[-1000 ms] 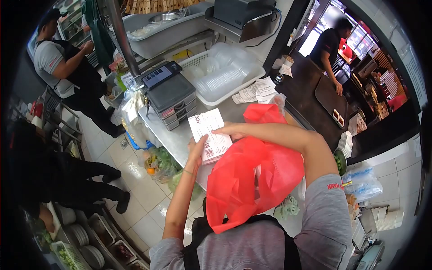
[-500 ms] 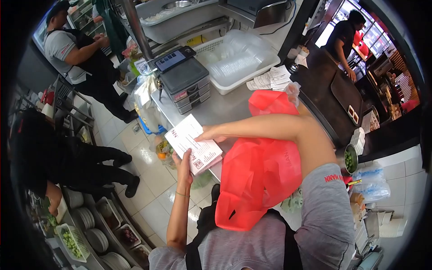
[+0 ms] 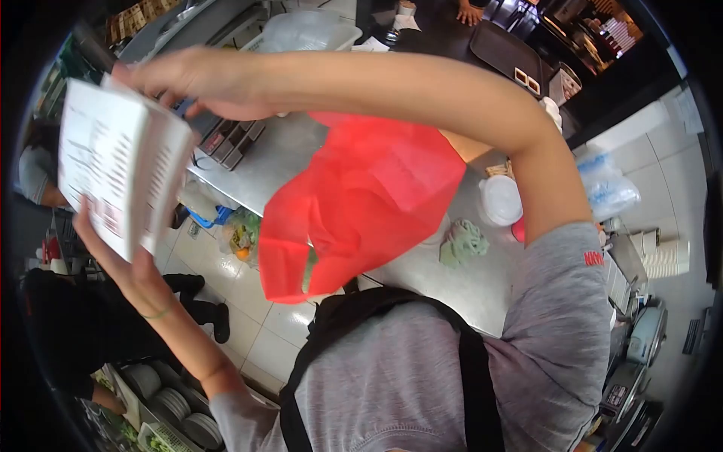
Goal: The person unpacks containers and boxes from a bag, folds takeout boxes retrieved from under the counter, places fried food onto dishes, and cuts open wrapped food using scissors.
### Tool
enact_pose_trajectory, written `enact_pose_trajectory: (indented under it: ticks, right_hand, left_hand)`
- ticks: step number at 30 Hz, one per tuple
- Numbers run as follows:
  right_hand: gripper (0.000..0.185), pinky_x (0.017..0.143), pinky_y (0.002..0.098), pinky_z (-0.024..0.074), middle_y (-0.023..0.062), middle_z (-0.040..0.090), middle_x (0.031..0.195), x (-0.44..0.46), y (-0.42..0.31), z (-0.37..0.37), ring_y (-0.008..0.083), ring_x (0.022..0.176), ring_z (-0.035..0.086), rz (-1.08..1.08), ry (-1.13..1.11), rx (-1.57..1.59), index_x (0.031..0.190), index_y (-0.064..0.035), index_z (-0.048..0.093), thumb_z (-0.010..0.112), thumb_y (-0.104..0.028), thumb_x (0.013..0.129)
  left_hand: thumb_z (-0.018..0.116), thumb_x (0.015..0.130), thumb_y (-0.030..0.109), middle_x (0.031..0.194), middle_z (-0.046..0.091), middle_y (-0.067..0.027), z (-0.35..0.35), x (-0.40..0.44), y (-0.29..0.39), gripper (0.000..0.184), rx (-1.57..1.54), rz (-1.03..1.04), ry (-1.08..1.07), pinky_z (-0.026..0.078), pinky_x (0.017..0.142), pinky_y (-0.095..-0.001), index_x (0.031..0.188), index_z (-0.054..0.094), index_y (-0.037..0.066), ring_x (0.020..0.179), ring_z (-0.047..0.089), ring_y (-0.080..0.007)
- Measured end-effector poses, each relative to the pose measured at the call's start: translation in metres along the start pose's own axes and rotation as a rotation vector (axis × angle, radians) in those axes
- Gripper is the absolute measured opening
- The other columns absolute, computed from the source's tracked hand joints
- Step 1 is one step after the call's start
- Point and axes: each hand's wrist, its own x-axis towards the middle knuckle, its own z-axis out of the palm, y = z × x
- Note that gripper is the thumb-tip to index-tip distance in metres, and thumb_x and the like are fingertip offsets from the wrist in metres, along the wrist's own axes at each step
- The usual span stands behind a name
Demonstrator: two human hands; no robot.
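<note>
White folded papers with red print (image 3: 102,169) are raised at the upper left, in front of my chest and to the side. My left hand (image 3: 124,256) grips their lower edge, thumb on one side. At their top edge is my right hand (image 3: 199,79), fingers bent and blurred by motion; whether it grips the papers is hard to make out. A red fabric bag (image 3: 369,196) lies on the metal counter (image 3: 467,286) below my right forearm, touched by neither hand.
A green cloth (image 3: 463,242) and a white lidded tub (image 3: 499,201) are on the counter. A black tray (image 3: 508,49) lies beyond the pass opening, with a person's hand (image 3: 470,13) near it. Plates (image 3: 172,404) and a co-worker in black are at lower left.
The papers have risen and moved left with both my hands, and they now stand more upright. The view has shifted, with the counter's near part and the white tub now showing.
</note>
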Motion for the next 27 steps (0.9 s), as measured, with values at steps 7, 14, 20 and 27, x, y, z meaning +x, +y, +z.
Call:
enact_pose_trajectory:
  ticks: [7, 14, 20, 27]
  right_hand:
    - [0.088, 0.095, 0.0398, 0.0318, 0.0213, 0.041, 0.124, -0.092, -0.025, 0.031, 0.0273, 0.116, 0.040, -0.295, 0.464, 0.340, 0.131, -0.0044, 0.015, 0.066, -0.048, 0.073]
    - [0.043, 0.082, 0.0331, 0.0503, 0.0091, 0.054, 0.103, -0.146, -0.053, 0.000, 0.0184, 0.098, 0.054, -0.486, 0.729, 0.348, 0.113, -0.0024, 0.044, 0.059, -0.023, 0.079]
    - [0.070, 0.091, 0.0423, 0.0391, 0.0134, 0.048, 0.122, -0.221, -0.070, -0.019, 0.0251, 0.108, 0.050, -0.191, 1.100, 0.306, 0.117, -0.0053, 0.051, 0.056, -0.060, 0.073]
    - [0.052, 0.087, 0.0374, 0.0468, 0.0134, 0.060, 0.109, -0.275, -0.051, -0.008, 0.0249, 0.096, 0.059, -0.258, 1.199, 0.424, 0.116, -0.0015, 0.051, 0.053, -0.035, 0.077]
  left_hand:
    - [0.056, 0.083, 0.024, 0.107, 0.058, -0.0091, 0.106, 0.028, 0.058, 0.033, -0.782, -0.392, 0.017, 0.043, 0.090, -0.0386, 0.107, 0.053, 0.002, 0.100, 0.055, -0.0212]
    - [0.053, 0.086, 0.020, 0.114, 0.053, -0.0077, 0.179, -0.036, 0.047, 0.035, -0.869, -0.347, -0.451, 0.041, 0.091, -0.0368, 0.115, 0.046, 0.002, 0.105, 0.053, -0.0177]
    - [0.056, 0.084, 0.017, 0.103, 0.055, -0.0062, 0.173, -0.054, 0.036, 0.028, -0.524, -0.190, -0.968, 0.044, 0.082, -0.0325, 0.105, 0.050, -0.001, 0.096, 0.056, -0.0163]
    - [0.059, 0.080, 0.034, 0.073, 0.062, -0.0124, 0.178, -0.049, -0.024, 0.035, 1.012, 0.427, -2.039, 0.048, 0.066, -0.0359, 0.103, 0.059, 0.008, 0.069, 0.064, -0.0186]
